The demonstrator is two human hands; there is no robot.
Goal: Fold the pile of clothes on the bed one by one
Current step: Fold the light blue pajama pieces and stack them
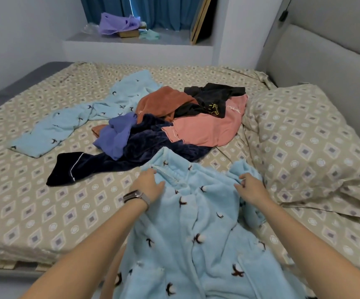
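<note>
Light blue fleece trousers (196,229) with a dark bird print lie at the near edge of the bed, waistband pointing away from me. My left hand (147,185), with a watch on its wrist, holds the left end of the elastic waistband. My right hand (251,187) pinches the bunched fabric at the right end. Beyond lies the pile: a navy velvet garment (118,160), a purple piece (114,134), a rust one (164,102), a black one (211,98), a pink one (209,128) and a matching light blue top (84,119).
The bed sheet (34,201) is beige with a diamond pattern. A pillow (310,152) in the same print lies at the right by a grey headboard (325,67). A window ledge (131,39) behind the bed holds a purple cloth and small items.
</note>
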